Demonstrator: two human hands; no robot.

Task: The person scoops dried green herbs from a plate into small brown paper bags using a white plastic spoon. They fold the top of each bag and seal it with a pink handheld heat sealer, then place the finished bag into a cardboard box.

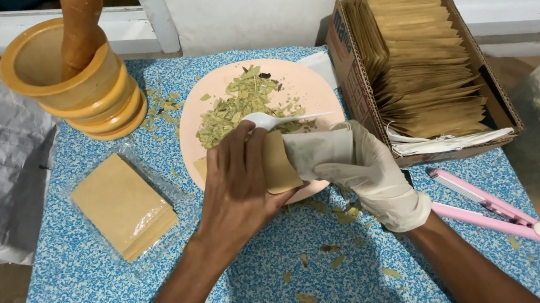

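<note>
From my seat I see the left hand (pixel 239 183), bare, wrapped around a small tan paper pouch (pixel 279 164) and gripping it from the left side, over the near edge of a pale pink plate (pixel 201 105). The pouch is flat, kraft-coloured, with a rounded lower corner showing below the fingers; its right end disappears into the right hand (pixel 363 174), which wears a whitish glove and is closed around that end. A white plastic spoon (pixel 273 120) lies just above both hands, its bowl by the left fingertips and its handle running right; I cannot tell which hand holds it, if either.

The plate carries a heap of crushed green dried leaves (pixel 236 107). Bits of leaf are scattered on the blue speckled tabletop (pixel 92 279) near the hands. To the left lies a clear packet of flat tan pouches (pixel 124 205), and behind it stands a wooden mortar (pixel 65 74) with a pestle (pixel 80 27) upright in it. On the right, a cardboard box (pixel 358 84) holds rows of the same tan pouches, and a pink heat sealer (pixel 493 209) lies near the right forearm.
</note>
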